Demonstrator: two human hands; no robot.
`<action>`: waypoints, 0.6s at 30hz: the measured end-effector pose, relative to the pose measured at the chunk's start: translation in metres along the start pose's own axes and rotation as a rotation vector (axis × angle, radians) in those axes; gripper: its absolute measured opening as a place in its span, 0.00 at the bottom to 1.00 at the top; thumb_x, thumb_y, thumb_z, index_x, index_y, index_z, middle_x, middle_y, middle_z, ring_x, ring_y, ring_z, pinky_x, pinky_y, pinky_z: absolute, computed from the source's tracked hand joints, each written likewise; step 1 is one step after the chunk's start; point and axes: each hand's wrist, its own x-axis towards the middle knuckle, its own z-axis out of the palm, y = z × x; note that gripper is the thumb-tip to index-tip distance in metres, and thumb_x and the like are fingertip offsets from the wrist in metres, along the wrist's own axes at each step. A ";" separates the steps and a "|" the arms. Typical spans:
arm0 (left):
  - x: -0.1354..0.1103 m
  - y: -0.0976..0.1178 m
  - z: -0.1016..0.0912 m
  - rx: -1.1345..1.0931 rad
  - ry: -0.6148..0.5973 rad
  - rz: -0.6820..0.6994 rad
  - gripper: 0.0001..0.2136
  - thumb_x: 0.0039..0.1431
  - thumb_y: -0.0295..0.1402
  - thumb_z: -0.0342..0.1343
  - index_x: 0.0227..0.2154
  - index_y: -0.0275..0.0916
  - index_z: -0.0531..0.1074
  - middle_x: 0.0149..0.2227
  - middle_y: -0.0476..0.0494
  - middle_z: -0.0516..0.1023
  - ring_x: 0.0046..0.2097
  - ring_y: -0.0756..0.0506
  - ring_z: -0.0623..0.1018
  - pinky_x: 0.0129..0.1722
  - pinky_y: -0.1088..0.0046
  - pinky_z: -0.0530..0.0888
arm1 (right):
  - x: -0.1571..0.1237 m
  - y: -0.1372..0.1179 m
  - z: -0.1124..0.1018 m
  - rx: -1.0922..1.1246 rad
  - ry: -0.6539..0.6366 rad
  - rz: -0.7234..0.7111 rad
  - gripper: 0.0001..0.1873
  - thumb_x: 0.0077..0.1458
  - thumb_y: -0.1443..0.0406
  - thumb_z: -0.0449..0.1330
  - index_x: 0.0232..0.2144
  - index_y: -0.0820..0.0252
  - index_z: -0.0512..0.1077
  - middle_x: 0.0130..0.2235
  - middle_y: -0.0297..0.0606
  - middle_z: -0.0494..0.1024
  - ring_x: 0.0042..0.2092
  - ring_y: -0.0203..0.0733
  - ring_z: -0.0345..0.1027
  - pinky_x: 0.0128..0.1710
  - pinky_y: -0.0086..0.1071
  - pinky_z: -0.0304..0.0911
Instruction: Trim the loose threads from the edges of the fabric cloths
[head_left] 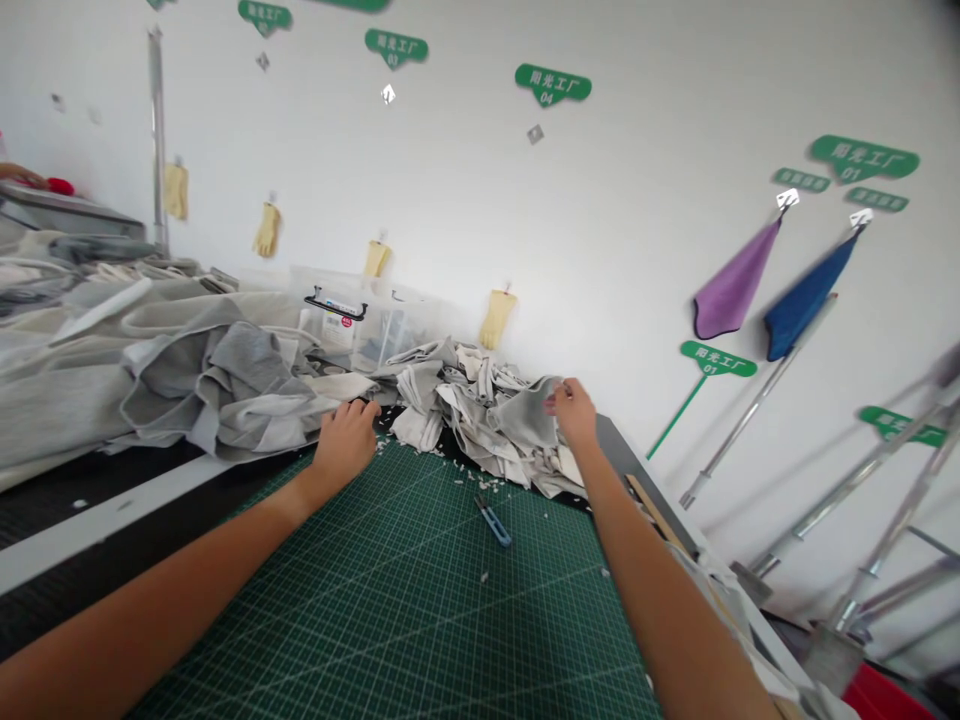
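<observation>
Right hand [574, 412] pinching a gray fabric scrap [531, 412] between thumb and fingers, at the right end of a heap of gray and white fabric offcuts [480, 425]. Left hand [346, 443] pressed on the near edge of the heap, fingers together, no clear pinch. Heap sits at the far end of a green cutting mat [360, 640] on the surface, small white trimmings scattered on the mat beside it. Blue utility knife [493, 521] lies on the mat, near the heap, not touched by either hand. Bigger bunched gray-and-white fabric [150, 370] to the left of the heap. Behind the heap, against the wall, a clear plastic storage box [379, 330] with a black handle [335, 303]; white packaging shows inside, rest too blurred to tell. Red container [885, 695] at near right corner, contents hidden. Yellow rubber gloves [495, 318] hang on the far wall. Another person's hand [19, 175] at far left.
</observation>
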 end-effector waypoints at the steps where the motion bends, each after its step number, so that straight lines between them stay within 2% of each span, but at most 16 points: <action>1: 0.002 0.002 -0.001 -0.056 -0.006 -0.007 0.16 0.62 0.27 0.44 0.49 0.40 0.71 0.47 0.34 0.74 0.52 0.34 0.71 0.52 0.55 0.65 | 0.004 -0.008 -0.017 0.039 0.064 -0.014 0.17 0.68 0.57 0.39 0.52 0.56 0.59 0.46 0.42 0.75 0.42 0.36 0.75 0.40 0.28 0.69; 2: 0.005 0.005 -0.002 -0.127 -0.016 -0.003 0.15 0.61 0.27 0.45 0.48 0.39 0.71 0.46 0.35 0.74 0.51 0.35 0.71 0.51 0.56 0.66 | 0.005 -0.017 -0.036 0.102 0.138 -0.039 0.16 0.67 0.56 0.40 0.49 0.55 0.60 0.45 0.40 0.75 0.41 0.36 0.75 0.39 0.28 0.70; 3: 0.007 0.010 -0.005 -0.214 -0.036 0.005 0.15 0.61 0.27 0.45 0.47 0.39 0.71 0.46 0.36 0.75 0.50 0.37 0.72 0.51 0.58 0.67 | 0.003 -0.027 -0.053 0.274 0.231 -0.091 0.13 0.65 0.55 0.46 0.44 0.55 0.62 0.40 0.38 0.75 0.38 0.37 0.75 0.36 0.29 0.71; 4: 0.008 0.016 -0.010 -0.321 -0.072 0.013 0.14 0.61 0.28 0.46 0.47 0.39 0.71 0.45 0.37 0.75 0.49 0.38 0.73 0.50 0.59 0.68 | -0.004 -0.038 -0.070 0.431 0.259 -0.142 0.11 0.63 0.55 0.51 0.39 0.56 0.63 0.36 0.36 0.74 0.35 0.38 0.75 0.34 0.30 0.71; 6: 0.006 0.033 -0.027 -0.586 -0.221 0.004 0.14 0.61 0.31 0.48 0.49 0.39 0.70 0.44 0.39 0.76 0.47 0.40 0.75 0.49 0.61 0.70 | -0.029 -0.059 -0.096 0.591 0.163 -0.192 0.13 0.57 0.55 0.59 0.34 0.56 0.62 0.31 0.33 0.72 0.32 0.40 0.76 0.32 0.32 0.72; 8: -0.004 0.054 -0.054 -0.884 -0.456 -0.027 0.18 0.61 0.37 0.50 0.53 0.40 0.67 0.45 0.40 0.77 0.46 0.41 0.77 0.46 0.63 0.73 | -0.067 -0.078 -0.108 0.599 0.056 -0.201 0.15 0.54 0.54 0.63 0.32 0.58 0.64 0.30 0.34 0.73 0.31 0.40 0.76 0.31 0.32 0.73; 11: -0.032 0.084 -0.105 -1.242 -0.809 0.055 0.25 0.59 0.42 0.55 0.59 0.46 0.65 0.54 0.39 0.74 0.54 0.39 0.75 0.47 0.64 0.74 | -0.129 -0.091 -0.103 0.529 -0.109 -0.155 0.17 0.54 0.52 0.63 0.33 0.59 0.67 0.30 0.37 0.75 0.31 0.40 0.75 0.30 0.30 0.72; 13: -0.053 0.099 -0.136 -1.335 -0.969 0.122 0.27 0.58 0.42 0.58 0.60 0.49 0.65 0.57 0.39 0.72 0.57 0.39 0.72 0.48 0.65 0.73 | -0.164 -0.091 -0.094 0.475 -0.214 -0.130 0.17 0.56 0.51 0.60 0.35 0.59 0.69 0.31 0.38 0.76 0.31 0.39 0.75 0.30 0.31 0.72; 16: -0.079 0.114 -0.166 -1.370 -1.143 0.124 0.27 0.59 0.44 0.58 0.61 0.50 0.64 0.56 0.39 0.73 0.55 0.40 0.73 0.47 0.66 0.72 | -0.199 -0.083 -0.083 0.427 -0.305 -0.099 0.18 0.57 0.49 0.58 0.35 0.58 0.70 0.30 0.38 0.76 0.29 0.39 0.74 0.29 0.31 0.71; 18: -0.092 0.122 -0.174 -1.409 -1.177 0.090 0.25 0.62 0.50 0.53 0.60 0.48 0.65 0.55 0.38 0.72 0.53 0.40 0.73 0.43 0.67 0.72 | -0.215 -0.076 -0.077 0.433 -0.329 -0.063 0.19 0.56 0.48 0.57 0.33 0.58 0.70 0.28 0.36 0.75 0.27 0.39 0.73 0.27 0.31 0.70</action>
